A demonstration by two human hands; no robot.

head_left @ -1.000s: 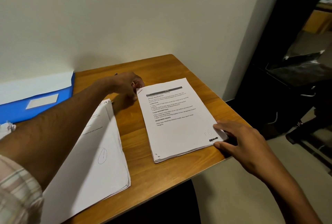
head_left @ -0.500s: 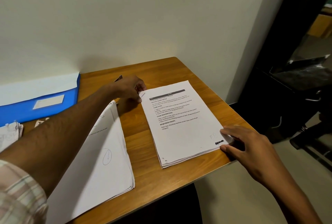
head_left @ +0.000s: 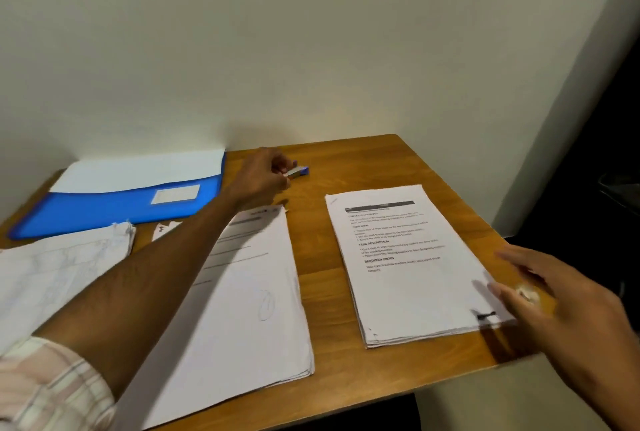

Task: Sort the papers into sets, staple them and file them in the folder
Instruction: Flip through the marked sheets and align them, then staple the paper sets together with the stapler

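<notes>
A printed paper stack [head_left: 408, 268] lies on the right of the wooden table [head_left: 367, 153]. My right hand [head_left: 557, 299], blurred, hovers with straight fingers over that stack's near right corner. A second stack [head_left: 249, 299], its top sheet marked with a pen circle, lies in the middle under my left forearm. At the back of the table my left hand [head_left: 263, 176] curls its thumb and fingers round the near end of a small blue-and-grey stapler [head_left: 299, 171]. The blue folder [head_left: 114, 211] lies open at the back left with white sheets in it.
Crumpled white papers [head_left: 59, 264] lie at the left edge, and a small paper scrap [head_left: 162, 230] sits between them and the middle stack. A wall runs close behind the table. Past the table's right edge the floor drops into a dark area.
My left hand has left the right stack's top left corner and moved back towards the folder with the stapler. My right hand has lifted off the stack's near corner. The camera has swung left.
</notes>
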